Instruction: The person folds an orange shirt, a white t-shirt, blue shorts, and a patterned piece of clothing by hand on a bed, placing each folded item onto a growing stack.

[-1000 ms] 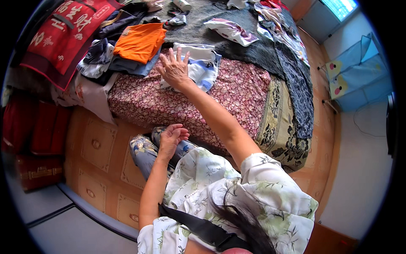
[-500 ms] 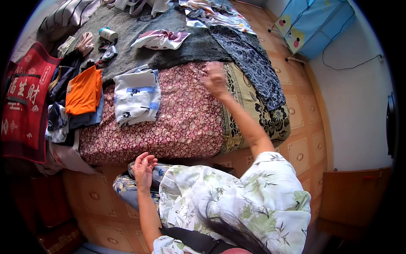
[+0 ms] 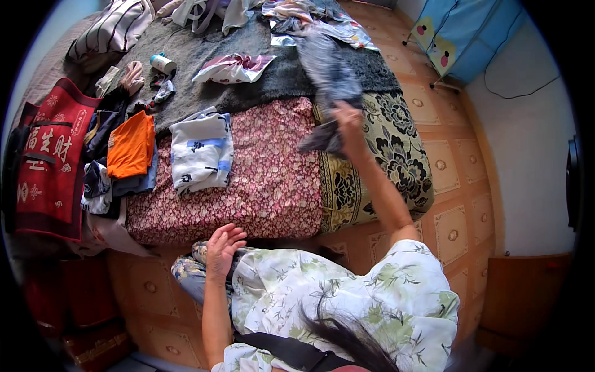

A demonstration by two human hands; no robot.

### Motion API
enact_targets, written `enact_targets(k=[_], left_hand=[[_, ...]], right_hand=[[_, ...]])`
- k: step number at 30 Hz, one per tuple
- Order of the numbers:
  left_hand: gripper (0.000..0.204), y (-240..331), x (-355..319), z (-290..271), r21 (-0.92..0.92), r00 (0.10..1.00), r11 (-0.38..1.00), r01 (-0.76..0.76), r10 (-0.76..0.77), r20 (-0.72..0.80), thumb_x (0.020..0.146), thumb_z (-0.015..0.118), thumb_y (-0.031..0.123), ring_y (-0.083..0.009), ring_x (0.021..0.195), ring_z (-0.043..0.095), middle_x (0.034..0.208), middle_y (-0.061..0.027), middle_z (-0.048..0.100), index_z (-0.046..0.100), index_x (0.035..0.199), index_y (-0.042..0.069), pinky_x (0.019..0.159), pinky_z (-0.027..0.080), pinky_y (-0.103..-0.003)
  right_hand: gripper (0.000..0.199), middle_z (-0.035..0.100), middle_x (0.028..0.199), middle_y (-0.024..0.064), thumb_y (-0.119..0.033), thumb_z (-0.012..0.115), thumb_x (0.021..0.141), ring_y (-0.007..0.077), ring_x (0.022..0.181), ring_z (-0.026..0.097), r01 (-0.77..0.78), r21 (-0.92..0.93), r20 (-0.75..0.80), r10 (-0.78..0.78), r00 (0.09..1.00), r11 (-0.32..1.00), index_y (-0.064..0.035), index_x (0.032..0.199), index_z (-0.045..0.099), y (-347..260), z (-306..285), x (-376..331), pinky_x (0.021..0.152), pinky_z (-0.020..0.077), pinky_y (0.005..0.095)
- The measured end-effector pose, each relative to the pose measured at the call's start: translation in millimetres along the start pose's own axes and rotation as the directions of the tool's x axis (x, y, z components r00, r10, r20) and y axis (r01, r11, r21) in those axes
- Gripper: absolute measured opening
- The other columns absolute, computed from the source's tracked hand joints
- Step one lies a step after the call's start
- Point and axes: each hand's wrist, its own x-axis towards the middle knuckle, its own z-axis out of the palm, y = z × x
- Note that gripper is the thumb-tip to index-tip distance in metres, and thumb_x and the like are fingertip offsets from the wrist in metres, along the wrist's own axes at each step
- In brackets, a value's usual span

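Over the right part of the bed, my right hand (image 3: 350, 124) is closed on a long dark grey-blue patterned garment (image 3: 328, 68), smeared by motion. The garment stretches from my fingers toward the far clothes, and one end hangs to the left of the hand. Whether it is trousers or something else is unclear. My left hand (image 3: 223, 248) is open and holds nothing, above my lap by the bed's near edge. A folded white and blue printed garment (image 3: 201, 149) lies on the red floral cloth (image 3: 273, 180), left of the middle.
A folded orange garment (image 3: 130, 146) tops a pile at the left, beside a red bag (image 3: 52, 167). Farther back lie a white and maroon bundle (image 3: 232, 67), a white bottle (image 3: 162, 64) and heaped clothes (image 3: 334, 25). A blue fabric cabinet (image 3: 465, 37) stands far right.
My right hand has taken hold of the patterned garment, which has been lifted off the bed's right side and shifted left. My left hand has moved slightly right, its fingers spreading more.
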Motion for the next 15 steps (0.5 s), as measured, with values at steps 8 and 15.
enact_targets(k=[8,15], left_hand=[[0.04,-40.0,14.8,-8.0,-0.452,0.996,0.89,0.058,-0.019,0.09,0.091,0.05,0.033,-0.0223,0.097,0.062,0.112,-0.009,0.062,0.056,0.117,0.003,0.088,0.05,-0.037],[0.026,-6.1,-39.3,47.1,0.182,0.99,0.973,0.139,-0.139,-0.015,0.076,0.063,0.006,-0.0165,0.08,0.063,0.094,-0.0072,0.066,0.063,0.102,0.0,0.076,0.052,-0.031]], right_hand=[[0.029,0.066,0.104,0.0169,-0.014,0.061,0.088,0.0241,0.089,0.063,-0.105,0.339,0.908,-0.354,-0.224,0.935,0.004,0.11,0.063,-27.7,134.9,-193.6,0.077,0.0497,0.0373],[0.028,0.063,0.105,0.0107,-0.019,0.062,0.087,0.0162,0.082,0.062,0.1,-0.12,0.676,0.008,0.737,0.988,-0.0004,0.108,0.065,-8.1,113.3,-118.5,0.072,0.0528,0.0269]])
